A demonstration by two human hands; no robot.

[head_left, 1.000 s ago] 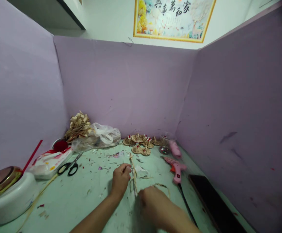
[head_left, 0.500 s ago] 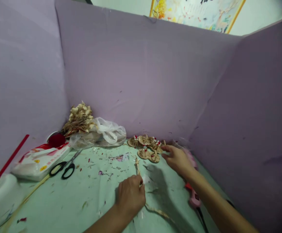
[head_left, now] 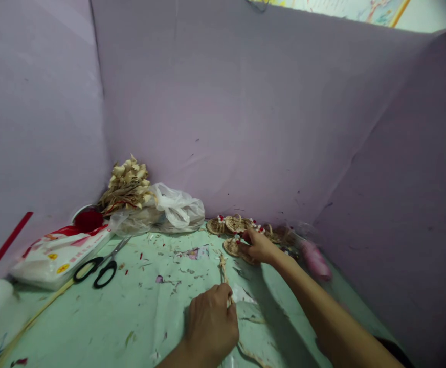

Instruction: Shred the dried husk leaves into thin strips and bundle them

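My left hand (head_left: pixel 213 322) is closed around a braided straw cord (head_left: pixel 223 267) lying on the green tabletop. The cord's knotted end sticks out beyond my fingers, and its tail (head_left: pixel 251 355) comes out below the hand. Farther back, my right hand (head_left: pixel 261 248) has its thumb and fingers around a small woven straw sandal (head_left: pixel 230 247) with red and white beads. The hand hides part of that sandal. Just behind it lie more woven sandals (head_left: pixel 216 226), also beaded, in a cluster against the back wall.
Black-handled scissors (head_left: pixel 102 266) and a tissue pack (head_left: pixel 60 258) lie at the left. Behind them are a red round item (head_left: pixel 88 220), a dried straw bundle (head_left: pixel 127 186) and a white plastic bag (head_left: pixel 180 207). A pink object (head_left: pixel 315 260) lies right. Purple walls (head_left: pixel 215 112) enclose the table; scraps litter it.
My right hand has moved left and down, from beside the cluster onto the nearest woven sandal. My left hand keeps hold of the cord. The view has tilted slightly down.
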